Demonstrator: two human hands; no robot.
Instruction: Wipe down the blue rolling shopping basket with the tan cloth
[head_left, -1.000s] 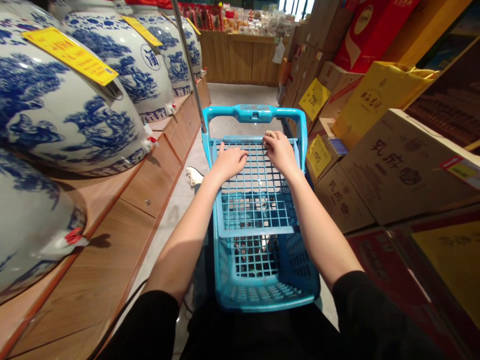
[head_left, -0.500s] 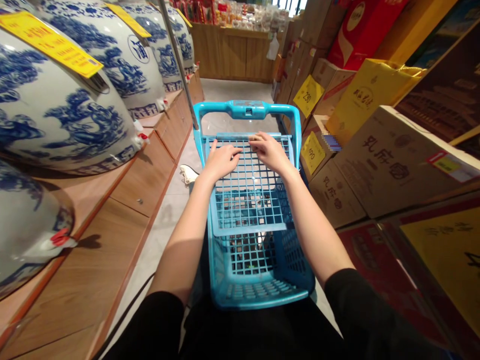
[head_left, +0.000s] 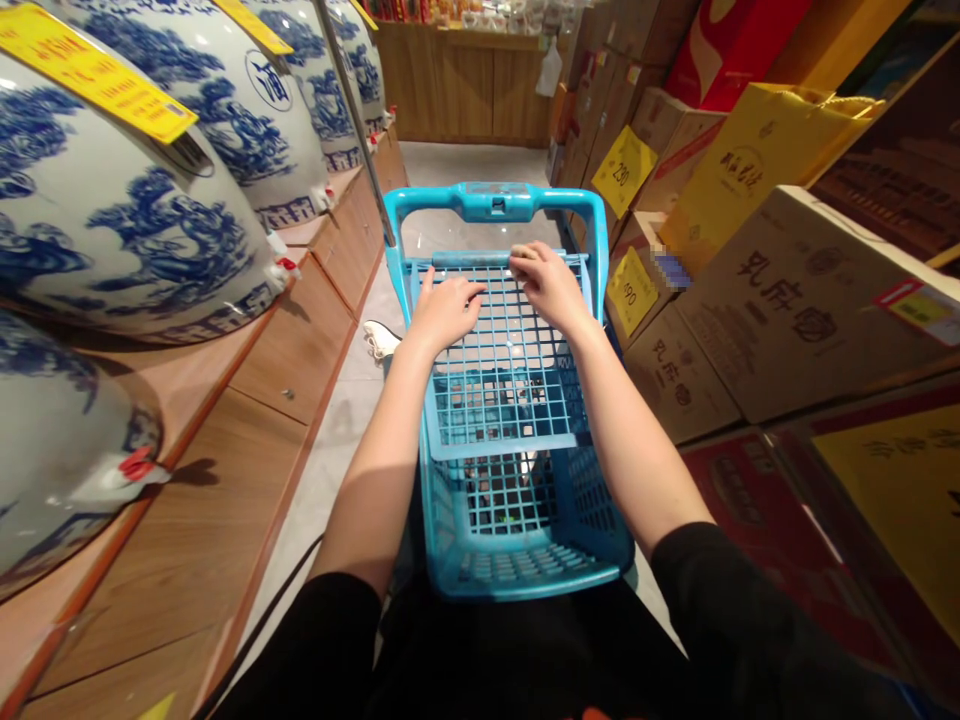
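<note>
A blue plastic shopping cart (head_left: 495, 202) stands in a narrow aisle in front of me. A lattice flap (head_left: 510, 400) lies across its top. My left hand (head_left: 444, 311) rests flat on the flap's far part, fingers spread toward the top bar. Beside it, my right hand (head_left: 547, 283) curls its fingers over the flap's far bar (head_left: 469, 259). Both forearms stretch over the basket; black sleeves cover my upper arms. Inside the basket I see only the grid floor.
Large blue-and-white porcelain jars (head_left: 127, 215) with yellow price tags (head_left: 94, 72) sit on wooden shelving (head_left: 225, 480) to the left. Cardboard cartons (head_left: 795, 310) and yellow price cards (head_left: 624, 172) are stacked on the right. A metal pole (head_left: 352, 120) rises near the cart's left corner. Grey floor (head_left: 472, 165) runs ahead to a wooden counter.
The view has crept forward down the aisle and tilted down slightly. Both hands stay on the flap's far end; the right hand has shifted a little along the bar.
</note>
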